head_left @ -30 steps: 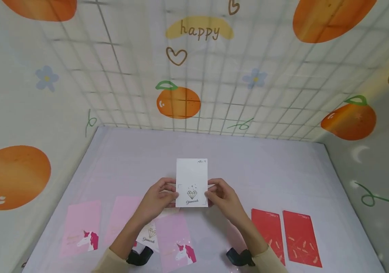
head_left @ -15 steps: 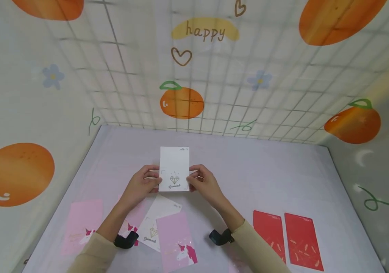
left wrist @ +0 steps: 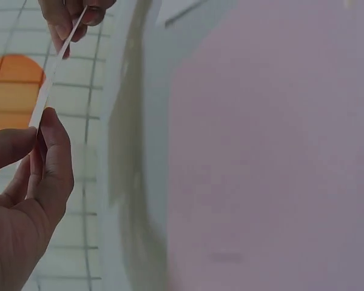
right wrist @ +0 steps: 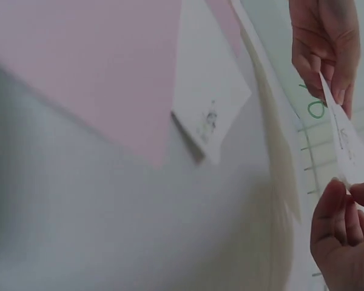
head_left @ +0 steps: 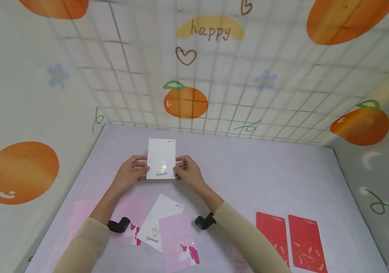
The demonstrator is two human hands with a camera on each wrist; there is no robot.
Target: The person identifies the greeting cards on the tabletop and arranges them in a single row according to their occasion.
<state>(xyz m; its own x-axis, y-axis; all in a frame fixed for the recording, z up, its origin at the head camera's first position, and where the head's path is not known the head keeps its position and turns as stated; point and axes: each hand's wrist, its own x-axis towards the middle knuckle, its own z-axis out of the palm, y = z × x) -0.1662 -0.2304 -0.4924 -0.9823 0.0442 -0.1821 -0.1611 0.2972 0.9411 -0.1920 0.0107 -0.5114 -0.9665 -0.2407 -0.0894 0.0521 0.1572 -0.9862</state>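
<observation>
Between both hands a white card (head_left: 161, 153) with a gold diamond drawing and the word "Diamonds" is held up above the table. My left hand (head_left: 128, 174) pinches its left edge between thumb and fingers; my right hand (head_left: 190, 172) pinches the right edge. In the left wrist view the card (left wrist: 48, 91) appears edge-on, thin and flat. Below the hands lie a second white diamond card (head_left: 160, 216) and a pink unicorn card (head_left: 177, 235) overlapping its lower right part. Another pink unicorn card (head_left: 131, 212) lies to their left, partly behind the left wrist.
A further pink card (head_left: 82, 208) lies at the left, mostly covered by the left sleeve. Two red cards (head_left: 272, 231) (head_left: 307, 242) lie side by side at the right. A pink card (head_left: 238, 261) shows partly under the right sleeve. A patterned cloth (head_left: 214, 76) hangs behind the table.
Both hands have carried the white card left and farther from the body, toward the back left of the table. The second white card below is now more uncovered.
</observation>
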